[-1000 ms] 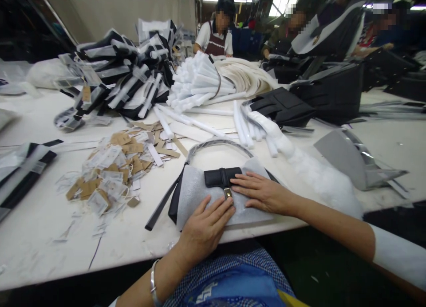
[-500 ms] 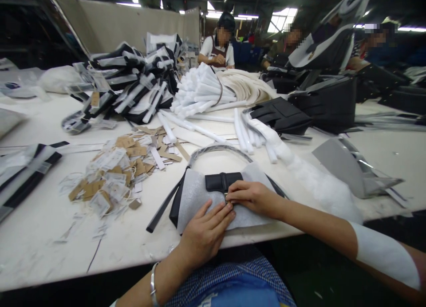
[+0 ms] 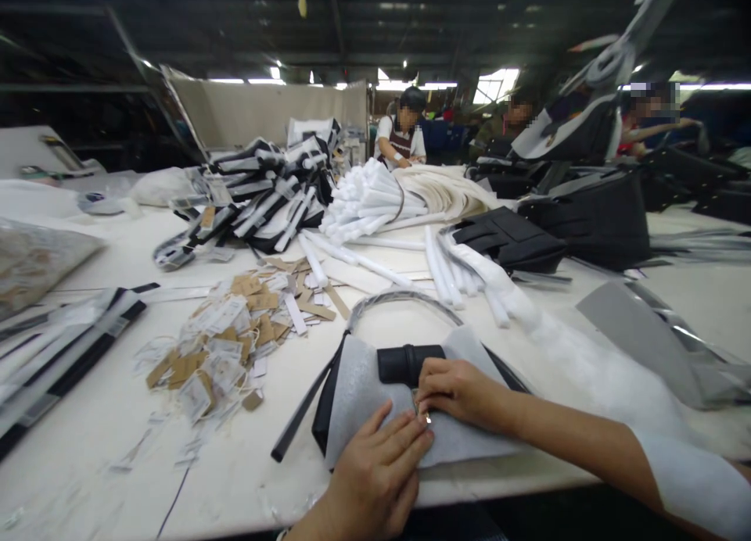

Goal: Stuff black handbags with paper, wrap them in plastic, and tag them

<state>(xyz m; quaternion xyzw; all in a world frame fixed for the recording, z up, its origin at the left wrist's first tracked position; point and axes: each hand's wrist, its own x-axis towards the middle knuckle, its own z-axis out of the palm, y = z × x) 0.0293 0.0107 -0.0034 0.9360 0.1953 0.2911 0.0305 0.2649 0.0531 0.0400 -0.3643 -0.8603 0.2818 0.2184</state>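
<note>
A black handbag (image 3: pixel 326 416) lies at the table's near edge, covered with a grey foam sheet (image 3: pixel 364 388). Its wrapped handle (image 3: pixel 399 299) arches behind it and a black strap tab (image 3: pixel 404 363) crosses the top. My left hand (image 3: pixel 379 471) rests flat on the foam, fingers stretched out. My right hand (image 3: pixel 454 388) is curled over the small metal clasp below the tab, its fingertips pinched together on it. The clasp itself is mostly hidden under the fingers.
A heap of paper tags (image 3: pixel 228 330) lies left of the bag. White wrapped straps (image 3: pixel 369 205) and black-and-white bags (image 3: pixel 264 201) pile up behind. Black bags (image 3: pixel 587 213) stand at right. Other people (image 3: pixel 404 138) work at the far end.
The camera has tilted up, so the bag sits lower in view. My right hand went from lying flat on the foam to pinching at the clasp. My left hand stays on the foam.
</note>
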